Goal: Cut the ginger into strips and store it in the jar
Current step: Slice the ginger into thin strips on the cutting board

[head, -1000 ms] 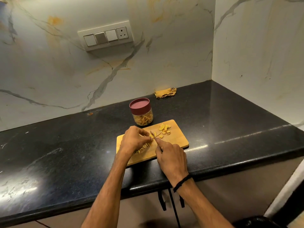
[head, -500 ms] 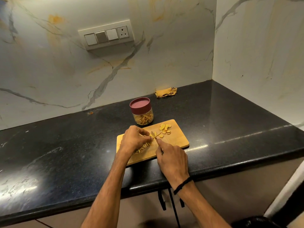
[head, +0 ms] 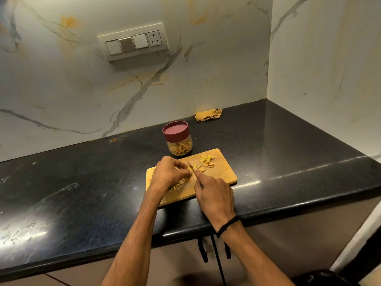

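A wooden cutting board (head: 223, 171) lies near the counter's front edge. Round ginger slices (head: 207, 160) sit at its far right part, and cut ginger strips (head: 179, 183) lie under my left hand. My left hand (head: 168, 174) is curled, its fingertips pinning a ginger slice at the board's middle. My right hand (head: 213, 195) grips a small knife (head: 190, 165), forefinger along its back, blade tip against the held slice. Behind the board stands a glass jar (head: 179, 145) with a maroon lid on, partly filled with ginger strips.
The black stone counter (head: 82, 182) runs left and right of the board. A crumpled yellow cloth (head: 208, 114) lies at the back near the corner. Marble walls close the back and right; a switch plate (head: 133, 43) hangs on the back wall.
Both hands stay at the same spot on the board; the knife and fingertips shift only slightly against the slice.
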A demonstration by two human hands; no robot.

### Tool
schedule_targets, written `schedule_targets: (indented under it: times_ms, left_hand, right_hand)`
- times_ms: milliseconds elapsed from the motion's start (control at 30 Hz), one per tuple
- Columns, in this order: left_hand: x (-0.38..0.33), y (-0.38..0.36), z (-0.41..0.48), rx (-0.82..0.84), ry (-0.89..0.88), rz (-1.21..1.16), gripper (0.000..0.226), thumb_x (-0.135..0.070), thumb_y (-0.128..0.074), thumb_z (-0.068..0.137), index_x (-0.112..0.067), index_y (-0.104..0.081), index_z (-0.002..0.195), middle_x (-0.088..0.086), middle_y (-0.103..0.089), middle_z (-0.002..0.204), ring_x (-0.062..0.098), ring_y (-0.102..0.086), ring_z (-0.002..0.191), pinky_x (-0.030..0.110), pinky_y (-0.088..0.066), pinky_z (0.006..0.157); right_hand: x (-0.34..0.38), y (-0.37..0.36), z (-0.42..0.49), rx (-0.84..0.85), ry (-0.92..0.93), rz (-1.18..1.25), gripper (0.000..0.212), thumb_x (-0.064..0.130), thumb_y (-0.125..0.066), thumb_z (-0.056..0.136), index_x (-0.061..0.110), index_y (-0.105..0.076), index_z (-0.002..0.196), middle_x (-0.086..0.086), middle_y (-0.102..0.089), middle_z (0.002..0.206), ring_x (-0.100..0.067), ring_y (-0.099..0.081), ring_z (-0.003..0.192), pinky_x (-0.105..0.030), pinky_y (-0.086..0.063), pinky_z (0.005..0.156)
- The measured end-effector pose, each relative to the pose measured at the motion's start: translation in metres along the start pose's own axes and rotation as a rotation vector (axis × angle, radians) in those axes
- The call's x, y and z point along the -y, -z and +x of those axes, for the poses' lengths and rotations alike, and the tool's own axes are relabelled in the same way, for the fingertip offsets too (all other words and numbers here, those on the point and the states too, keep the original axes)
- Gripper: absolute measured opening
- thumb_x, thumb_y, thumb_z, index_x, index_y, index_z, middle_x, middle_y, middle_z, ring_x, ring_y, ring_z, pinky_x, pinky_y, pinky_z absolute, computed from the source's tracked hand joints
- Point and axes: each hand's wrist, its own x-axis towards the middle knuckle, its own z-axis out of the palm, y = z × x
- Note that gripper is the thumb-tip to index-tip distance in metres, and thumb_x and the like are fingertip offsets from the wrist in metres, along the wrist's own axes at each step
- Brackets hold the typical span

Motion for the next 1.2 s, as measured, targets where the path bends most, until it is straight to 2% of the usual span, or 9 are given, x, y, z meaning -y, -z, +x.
schedule_targets:
  times_ms: [367,700,767,900,1067,1200]
  left_hand:
    - [-0.001,0.0,-0.001,-0.003,-0.001,0.001,0.019,-0.022,-0.081,0.084,-0.02,-0.078,0.102,-0.006,-0.072,0.11,-0.002,-0.06,0.081,0.015,-0.042,0.062]
    - [-0.001,0.0,-0.002,-0.008,-0.011,0.016,0.02,-0.022,-0.08,0.084,-0.019,-0.078,0.104,-0.005,-0.073,0.109,0.0,-0.06,0.08,0.017,-0.045,0.063]
    - [-0.002,0.0,-0.002,-0.016,-0.017,0.033,0.02,-0.023,-0.08,0.085,-0.02,-0.078,0.105,-0.005,-0.073,0.108,0.0,-0.06,0.081,0.021,-0.051,0.068]
    - [-0.003,0.001,-0.004,-0.022,0.003,0.037,0.02,-0.023,-0.079,0.086,-0.02,-0.078,0.105,-0.004,-0.073,0.108,0.004,-0.063,0.084,0.031,-0.058,0.08]
    - [-0.004,0.001,-0.007,-0.022,0.004,0.045,0.024,-0.026,-0.078,0.086,-0.019,-0.077,0.109,-0.004,-0.072,0.11,0.001,-0.058,0.079,0.017,-0.044,0.062]
    - [-0.005,0.0,-0.007,-0.014,0.003,0.053,0.026,-0.026,-0.078,0.086,-0.018,-0.076,0.111,-0.002,-0.072,0.113,0.002,-0.058,0.079,0.016,-0.042,0.062]
  right_hand:
    - [0.002,-0.001,-0.002,0.011,0.016,-0.026,0.041,0.035,-0.036,0.105,0.036,-0.038,0.146,0.005,-0.06,0.085,-0.009,-0.044,0.068,-0.022,-0.033,0.06]
    - [0.005,-0.001,0.0,0.033,0.042,-0.099,0.04,0.031,-0.036,0.105,0.035,-0.04,0.145,0.004,-0.056,0.083,-0.011,-0.044,0.069,-0.025,-0.035,0.06]
    - [0.007,-0.002,0.003,0.051,0.055,-0.123,0.039,0.029,-0.037,0.105,0.033,-0.041,0.144,0.004,-0.052,0.082,-0.012,-0.044,0.07,-0.026,-0.035,0.059]
    - [0.011,-0.002,0.001,0.073,0.071,-0.175,0.036,0.026,-0.039,0.105,0.028,-0.041,0.14,0.0,-0.059,0.09,-0.015,-0.054,0.076,-0.027,-0.036,0.058]
    - [0.003,0.007,-0.027,0.079,0.056,-0.183,0.043,0.023,-0.039,0.104,0.028,-0.031,0.146,0.001,-0.047,0.082,-0.015,-0.045,0.071,-0.027,-0.036,0.062]
    - [-0.006,0.013,-0.028,0.063,0.018,-0.08,0.04,0.03,-0.037,0.105,0.033,-0.037,0.144,0.003,-0.059,0.09,-0.012,-0.047,0.074,-0.024,-0.036,0.065]
